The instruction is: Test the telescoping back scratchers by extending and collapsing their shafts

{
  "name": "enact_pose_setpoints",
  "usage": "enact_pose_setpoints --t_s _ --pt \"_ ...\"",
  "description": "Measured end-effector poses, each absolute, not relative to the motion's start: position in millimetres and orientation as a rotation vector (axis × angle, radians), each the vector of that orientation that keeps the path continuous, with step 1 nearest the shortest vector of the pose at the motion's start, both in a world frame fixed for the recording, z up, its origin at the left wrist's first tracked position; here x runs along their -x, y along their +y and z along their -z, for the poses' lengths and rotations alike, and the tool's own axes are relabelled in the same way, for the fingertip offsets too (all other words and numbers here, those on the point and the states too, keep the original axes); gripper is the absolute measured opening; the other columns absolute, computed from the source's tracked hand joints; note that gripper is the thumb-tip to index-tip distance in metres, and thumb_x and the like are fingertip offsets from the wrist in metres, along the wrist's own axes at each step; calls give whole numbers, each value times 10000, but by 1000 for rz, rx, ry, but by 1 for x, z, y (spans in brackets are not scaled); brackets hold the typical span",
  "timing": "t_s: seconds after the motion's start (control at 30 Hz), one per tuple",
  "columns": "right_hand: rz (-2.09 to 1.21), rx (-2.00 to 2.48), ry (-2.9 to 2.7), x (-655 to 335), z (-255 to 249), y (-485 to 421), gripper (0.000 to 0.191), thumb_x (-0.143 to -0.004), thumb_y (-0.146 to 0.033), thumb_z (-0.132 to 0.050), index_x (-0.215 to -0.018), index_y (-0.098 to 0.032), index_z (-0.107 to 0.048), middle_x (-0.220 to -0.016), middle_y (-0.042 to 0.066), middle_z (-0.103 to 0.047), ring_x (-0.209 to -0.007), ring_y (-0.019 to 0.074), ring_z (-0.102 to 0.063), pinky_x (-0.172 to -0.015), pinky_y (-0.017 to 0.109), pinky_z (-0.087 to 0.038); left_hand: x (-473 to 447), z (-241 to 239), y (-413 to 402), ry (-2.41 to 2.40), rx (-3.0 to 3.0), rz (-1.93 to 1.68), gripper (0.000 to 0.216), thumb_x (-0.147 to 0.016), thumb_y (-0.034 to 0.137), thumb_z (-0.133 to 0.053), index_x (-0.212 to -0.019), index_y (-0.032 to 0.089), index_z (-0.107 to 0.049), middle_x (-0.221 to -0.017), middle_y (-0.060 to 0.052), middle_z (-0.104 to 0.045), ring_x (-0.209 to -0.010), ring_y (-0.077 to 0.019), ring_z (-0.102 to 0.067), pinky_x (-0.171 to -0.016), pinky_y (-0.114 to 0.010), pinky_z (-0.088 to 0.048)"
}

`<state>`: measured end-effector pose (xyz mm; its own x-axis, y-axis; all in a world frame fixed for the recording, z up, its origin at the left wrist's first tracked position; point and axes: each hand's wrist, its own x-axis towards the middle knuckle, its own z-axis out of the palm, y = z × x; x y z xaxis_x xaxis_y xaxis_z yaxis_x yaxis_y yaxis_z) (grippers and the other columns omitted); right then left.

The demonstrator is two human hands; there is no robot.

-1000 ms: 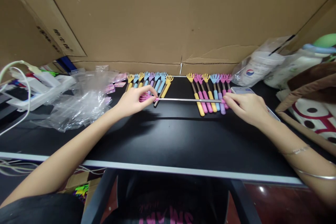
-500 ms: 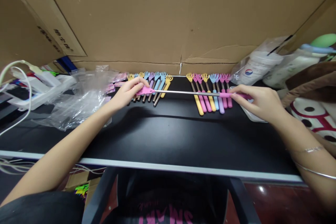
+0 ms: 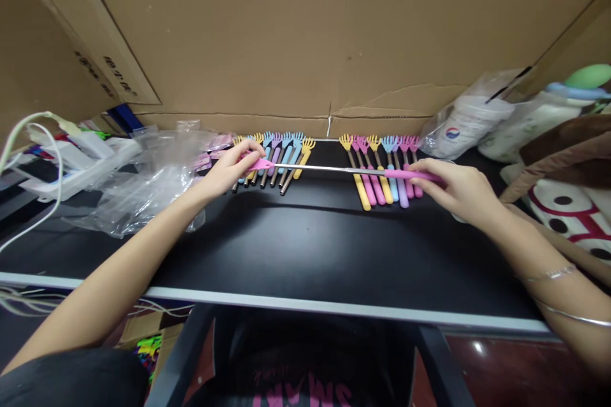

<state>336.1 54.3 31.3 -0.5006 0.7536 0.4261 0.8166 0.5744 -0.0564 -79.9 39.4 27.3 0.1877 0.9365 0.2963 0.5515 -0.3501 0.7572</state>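
I hold a pink telescopic back scratcher (image 3: pixel 334 169) stretched out sideways above the black table (image 3: pixel 305 248). My left hand (image 3: pixel 229 168) pinches its pink claw end. My right hand (image 3: pixel 453 187) grips its pink handle. The thin metal rod runs between them. Behind it lie two rows of collapsed scratchers in yellow, blue, pink and purple: one group (image 3: pixel 274 156) under my left hand, another group (image 3: pixel 382 168) by my right hand.
Crumpled clear plastic bags (image 3: pixel 143 178) lie at the left, with a white power strip and cables (image 3: pixel 62 152) beyond. A cardboard wall (image 3: pixel 305 38) stands behind. Bagged items (image 3: pixel 468 117) and a brown-and-white bag (image 3: pixel 568 191) sit at the right.
The scratcher rose off the table and its rod was pulled longer. My right hand slid to the right, then came slightly back; my left hand moved left and back over the left group.
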Motion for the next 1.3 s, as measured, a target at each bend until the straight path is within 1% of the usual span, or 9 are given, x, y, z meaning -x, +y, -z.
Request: enact_pose_setpoints --t_s 0.1,0.2,0.3,0.47,0.6,0.67,0.9,1.13,1.3 --pt "188 1241 -2366 -334 -31 53 314 -882 -413 -446 -1029 -192 -616 -887 50 -679 -722 149 -605 -656 245 -402 80 -26 39 1391 -2040 -1109 245 -862 420 -496 -926 183 -483 -809 0 -534 -645 -102 -480 -579 -202 -365" --pt "144 1225 -2339 -333 -34 52 327 -881 -417 -459 -1032 -173 -618 -902 67 -679 -735 149 -603 -681 245 -404 80 -25 38 1372 -2067 -1149 243 -858 410 -517 -941 188 -467 -921 -17 -560 -746 -117 -537 -666 -217 -399" --pt "115 1252 -2304 -334 -35 52 351 -866 -453 -476 -1012 -168 -620 -897 72 -678 -734 153 -597 -684 245 -400 79 -27 37 1348 -2086 -1154 244 -854 407 -530 -936 192 -451 -936 -16 -539 -762 -117 -543 -680 -220 -405" --pt "111 1275 -2325 -333 -34 52 366 -870 -470 -454 -981 -167 -627 -836 70 -677 -681 143 -577 -647 242 -387 68 -25 31 1276 -2091 -1036 243 -853 388 -535 -919 194 -405 -838 1 -512 -682 -102 -512 -625 -209 -396" --pt "94 1213 -2401 -320 -27 48 344 -872 -467 -446 -925 -185 -635 -760 42 -670 -622 139 -569 -602 247 -374 49 -16 23 1091 -2156 -863 234 -863 342 -524 -977 191 -387 -889 -16 -514 -784 -124 -533 -721 -239 -422" --pt "66 1176 -2444 -311 -23 45 308 -872 -451 -456 -922 -202 -630 -774 28 -678 -616 135 -573 -589 242 -369 38 -13 18 1027 -2195 -804 223 -868 317 -515 -1001 189 -390 -940 -32 -504 -832 -134 -527 -763 -258 -420" --pt "-57 1153 -2471 -296 -17 36 255 -889 -429 -459 -940 -227 -606 -832 9 -677 -669 125 -594 -618 236 -380 26 -20 7 1050 -2187 -876 197 -894 350 -481 -978 190 -402 -829 -7 -453 -671 -103 -449 -636 -226 -395" --pt "-11 1148 -2491 -295 -19 37 274 -887 -440 -450 -927 -223 -612 -831 23 -684 -658 129 -600 -584 227 -370 29 -17 12 1128 -2282 -879 222 -881 364 -491 -1015 192 -454 -937 -38 -547 -742 -124 -526 -665 -232 -407" --pt "108 1208 -2547 -294 -18 35 307 -848 -509 -487 -945 -249 -618 -723 -21 -663 -539 98 -540 -512 206 -314 27 -14 12 1351 -2421 -779 240 -847 393 -538 -1011 221 -507 -828 14 -617 -671 -121 -559 -600 -216 -373"
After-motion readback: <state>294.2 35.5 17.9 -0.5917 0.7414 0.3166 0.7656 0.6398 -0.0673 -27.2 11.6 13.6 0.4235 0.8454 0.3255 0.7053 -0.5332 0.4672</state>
